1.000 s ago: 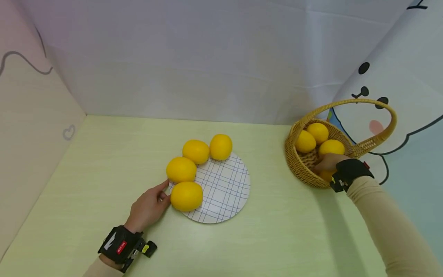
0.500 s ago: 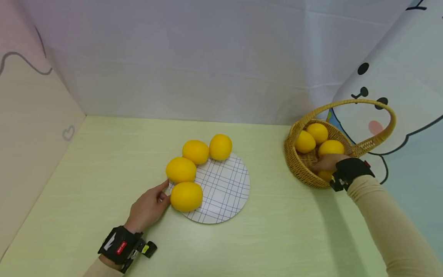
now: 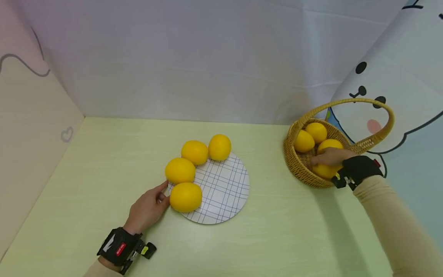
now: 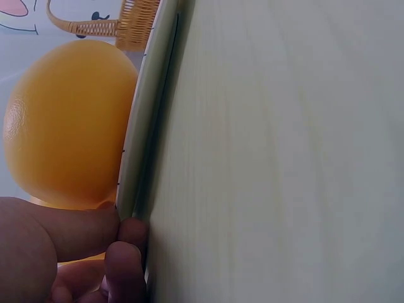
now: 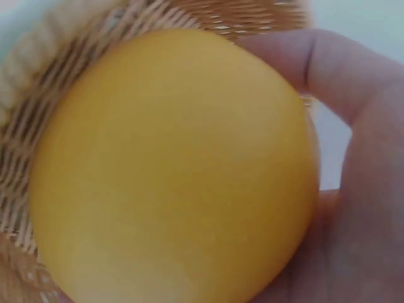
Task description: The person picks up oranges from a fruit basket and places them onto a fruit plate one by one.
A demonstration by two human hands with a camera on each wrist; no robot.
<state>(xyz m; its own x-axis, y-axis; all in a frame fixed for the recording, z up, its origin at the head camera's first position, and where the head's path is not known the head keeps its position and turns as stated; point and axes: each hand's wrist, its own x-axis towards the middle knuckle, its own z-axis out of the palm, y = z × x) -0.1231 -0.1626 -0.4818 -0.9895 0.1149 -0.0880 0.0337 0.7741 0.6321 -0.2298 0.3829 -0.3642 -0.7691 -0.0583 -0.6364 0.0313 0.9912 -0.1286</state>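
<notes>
"What do the hands hold?"

"The right hand (image 3: pixel 330 157) curls round a lemon-like fruit (image 3: pixel 325 171) inside the wicker basket (image 3: pixel 300 168); the left hand (image 3: pixel 147 207) pinches the rim of a round checked board (image 3: pixel 225 188)."

"How would that fruit handle?"

"Light and fairly firm, I'd guess, its smooth skin perhaps slippery. Best taken round its widest part, thumb opposite fingers. Whether it's lifted, I can't tell."

"And further out?"

"Three similar fruits (image 3: pixel 316 132) share the basket; four more (image 3: pixel 185 197) line the board's left and far edges, all on the pale table (image 3: pixel 104 161)."
</notes>
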